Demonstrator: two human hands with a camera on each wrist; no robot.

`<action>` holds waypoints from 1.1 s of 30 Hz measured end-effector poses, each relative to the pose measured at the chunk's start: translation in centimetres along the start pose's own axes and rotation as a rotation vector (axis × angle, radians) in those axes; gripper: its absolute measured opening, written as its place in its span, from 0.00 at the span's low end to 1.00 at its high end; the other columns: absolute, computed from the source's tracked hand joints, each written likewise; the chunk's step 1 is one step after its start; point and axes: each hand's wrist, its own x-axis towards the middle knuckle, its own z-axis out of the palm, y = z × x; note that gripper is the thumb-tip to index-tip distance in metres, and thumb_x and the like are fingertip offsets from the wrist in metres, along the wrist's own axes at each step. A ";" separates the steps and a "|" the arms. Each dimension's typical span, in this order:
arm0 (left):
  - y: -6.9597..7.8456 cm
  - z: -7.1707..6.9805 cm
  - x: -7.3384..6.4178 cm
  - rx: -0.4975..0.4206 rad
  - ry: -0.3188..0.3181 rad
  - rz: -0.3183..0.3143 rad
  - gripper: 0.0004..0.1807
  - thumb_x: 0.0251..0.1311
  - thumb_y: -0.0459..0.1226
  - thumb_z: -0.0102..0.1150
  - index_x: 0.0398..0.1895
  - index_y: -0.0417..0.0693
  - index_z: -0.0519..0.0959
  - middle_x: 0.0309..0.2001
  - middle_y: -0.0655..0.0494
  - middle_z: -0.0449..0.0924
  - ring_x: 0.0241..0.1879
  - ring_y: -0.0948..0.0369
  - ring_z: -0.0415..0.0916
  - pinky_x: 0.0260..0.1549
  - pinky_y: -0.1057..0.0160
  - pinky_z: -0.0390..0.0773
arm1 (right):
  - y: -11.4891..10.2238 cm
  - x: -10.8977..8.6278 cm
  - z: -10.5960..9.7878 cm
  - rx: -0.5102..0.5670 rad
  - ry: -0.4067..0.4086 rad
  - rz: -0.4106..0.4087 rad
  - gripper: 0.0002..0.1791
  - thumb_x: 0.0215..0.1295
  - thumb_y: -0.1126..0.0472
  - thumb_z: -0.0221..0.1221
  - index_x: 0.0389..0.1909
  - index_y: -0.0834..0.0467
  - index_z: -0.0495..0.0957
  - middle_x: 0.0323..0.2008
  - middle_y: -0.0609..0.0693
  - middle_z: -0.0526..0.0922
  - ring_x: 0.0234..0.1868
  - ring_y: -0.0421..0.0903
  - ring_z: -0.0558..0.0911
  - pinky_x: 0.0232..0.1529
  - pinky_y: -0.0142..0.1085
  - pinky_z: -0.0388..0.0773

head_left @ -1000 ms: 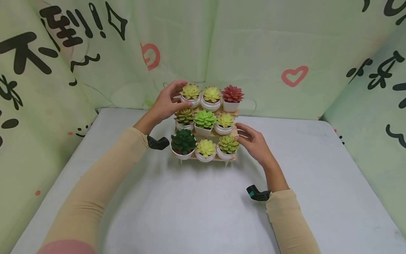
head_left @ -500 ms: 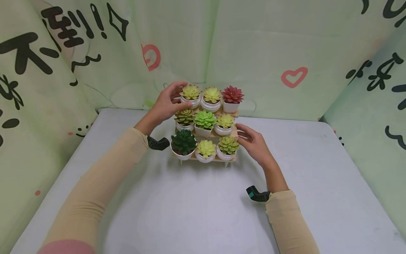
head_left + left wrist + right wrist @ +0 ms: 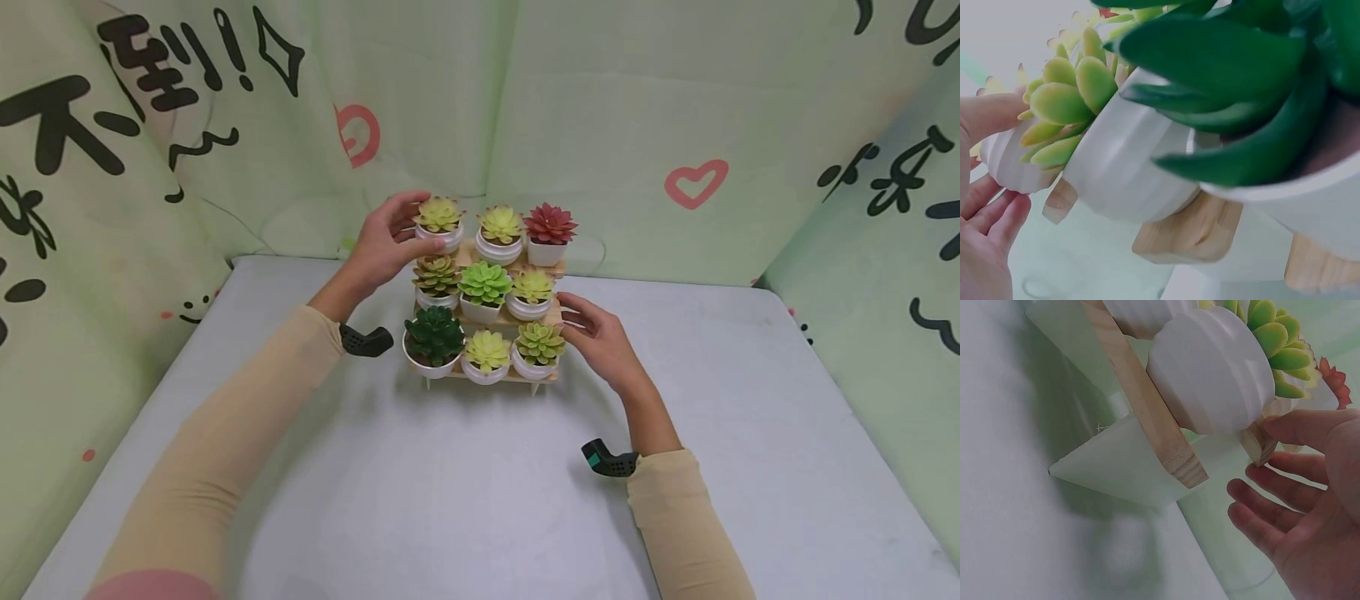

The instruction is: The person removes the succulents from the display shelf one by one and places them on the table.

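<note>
My left hand (image 3: 378, 242) grips the white pot of a yellow-green succulent (image 3: 439, 215) at the top left of a tiered wooden stand (image 3: 553, 313). In the left wrist view, thumb and fingers hold this ribbed pot (image 3: 1019, 156), which juts out past the board's end. My right hand (image 3: 602, 337) is at the stand's right side; in the right wrist view its thumb and index finger pinch the end of the middle board (image 3: 1260, 444). On the top tier also stand another yellow-green succulent (image 3: 500, 225) and a red succulent (image 3: 550, 223).
Below, the middle row has a bright green succulent (image 3: 484, 284) at its centre. A dark green succulent (image 3: 434, 335) fills the bottom left spot. The stand is on a white table (image 3: 465, 492), with a printed green curtain (image 3: 600, 125) behind.
My left hand has shifted slightly left with the top-left potted succulent, widening the gap to its neighbour. The right hand and the stand have stayed put.
</note>
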 end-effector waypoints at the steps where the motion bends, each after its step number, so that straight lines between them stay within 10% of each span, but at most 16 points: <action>1: 0.2 -0.1 -0.2 -0.003 -0.001 0.000 0.37 0.50 0.38 0.66 0.64 0.50 0.62 0.61 0.50 0.67 0.60 0.57 0.67 0.62 0.58 0.67 | 0.4 0.1 0.0 -0.001 0.003 -0.001 0.28 0.66 0.59 0.52 0.66 0.56 0.60 0.66 0.54 0.63 0.64 0.53 0.67 0.61 0.46 0.68; 33: -2.3 -3.0 -1.4 -0.008 0.068 0.002 0.37 0.48 0.40 0.68 0.63 0.54 0.64 0.57 0.52 0.70 0.55 0.60 0.70 0.58 0.60 0.72 | 2.0 0.8 0.0 0.009 0.012 -0.016 0.28 0.65 0.54 0.54 0.65 0.52 0.61 0.65 0.51 0.64 0.63 0.51 0.69 0.60 0.44 0.71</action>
